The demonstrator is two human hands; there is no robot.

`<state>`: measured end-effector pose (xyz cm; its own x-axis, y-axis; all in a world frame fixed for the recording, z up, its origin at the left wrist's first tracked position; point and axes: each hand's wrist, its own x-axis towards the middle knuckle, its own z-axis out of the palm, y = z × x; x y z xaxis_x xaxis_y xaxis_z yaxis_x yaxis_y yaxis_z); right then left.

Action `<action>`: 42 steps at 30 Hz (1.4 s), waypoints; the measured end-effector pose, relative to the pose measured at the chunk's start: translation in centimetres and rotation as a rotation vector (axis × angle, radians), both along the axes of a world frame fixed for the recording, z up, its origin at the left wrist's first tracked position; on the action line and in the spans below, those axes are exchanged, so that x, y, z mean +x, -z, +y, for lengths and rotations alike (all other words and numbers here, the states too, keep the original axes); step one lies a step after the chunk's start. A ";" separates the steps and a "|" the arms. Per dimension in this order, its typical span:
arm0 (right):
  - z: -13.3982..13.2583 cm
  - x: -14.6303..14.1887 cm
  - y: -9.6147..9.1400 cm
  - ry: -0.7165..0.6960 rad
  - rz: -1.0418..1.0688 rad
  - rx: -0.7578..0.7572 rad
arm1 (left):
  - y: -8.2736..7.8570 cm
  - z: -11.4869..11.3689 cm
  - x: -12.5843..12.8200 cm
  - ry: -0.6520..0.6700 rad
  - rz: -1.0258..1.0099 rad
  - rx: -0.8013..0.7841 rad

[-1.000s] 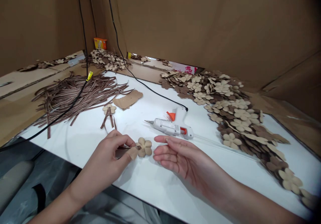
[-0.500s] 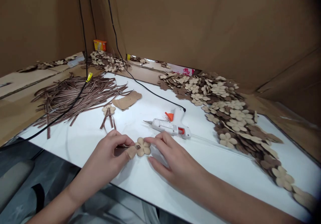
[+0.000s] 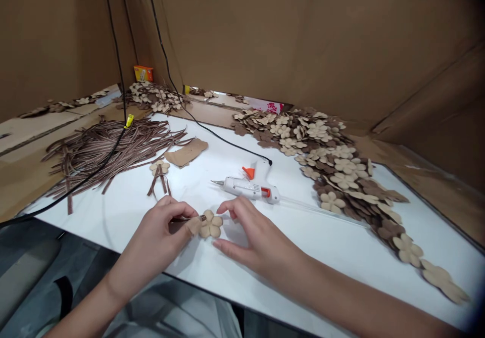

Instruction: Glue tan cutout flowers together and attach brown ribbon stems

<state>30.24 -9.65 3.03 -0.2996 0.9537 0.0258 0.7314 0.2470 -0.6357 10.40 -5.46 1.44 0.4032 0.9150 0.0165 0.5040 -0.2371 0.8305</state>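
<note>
Between its thumb and fingers, my left hand point(image 3: 161, 234) pinches a brown ribbon point(image 3: 203, 218), whose end lies on the left petal of a beige fabric flower point(image 3: 212, 226). A tan covering wraps the left thumb tip. My right hand point(image 3: 255, 234) curves around the flower's right side, thumb and fingers apart, holding nothing. Just beyond the hands lies a white glue gun point(image 3: 246, 188) with an orange trigger, its nozzle pointing left and a clear glue stick at its rear. Another beige flower point(image 3: 159, 167) with brown ribbon on it rests farther left.
A heap of brown ribbons point(image 3: 102, 151) covers the left of the white table. Beige and brown flowers point(image 3: 337, 176) pile along the right. A cardboard scrap point(image 3: 186, 152) lies in between. One black cable point(image 3: 223, 137) runs to the glue gun. Cardboard walls point(image 3: 265, 40) surround the table.
My right fingers have moved off the flower and spread wider apart. The left hand still pinches the ribbon at the flower. The whole view has shifted slightly.
</note>
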 end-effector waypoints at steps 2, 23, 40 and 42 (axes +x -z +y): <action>-0.1 0.2 -0.2 0.020 0.026 0.025 | -0.2 -0.1 0.0 -0.008 -0.008 0.017; 2.1 0.6 1.3 -0.106 0.061 0.232 | -0.4 -2.6 -0.6 0.383 0.094 0.270; 2.3 -0.1 0.9 -0.037 0.047 0.104 | 0.3 -3.0 -0.4 0.350 0.147 0.284; 2.3 0.0 0.7 -0.014 0.085 0.096 | 0.3 -3.0 -0.4 0.347 0.148 0.278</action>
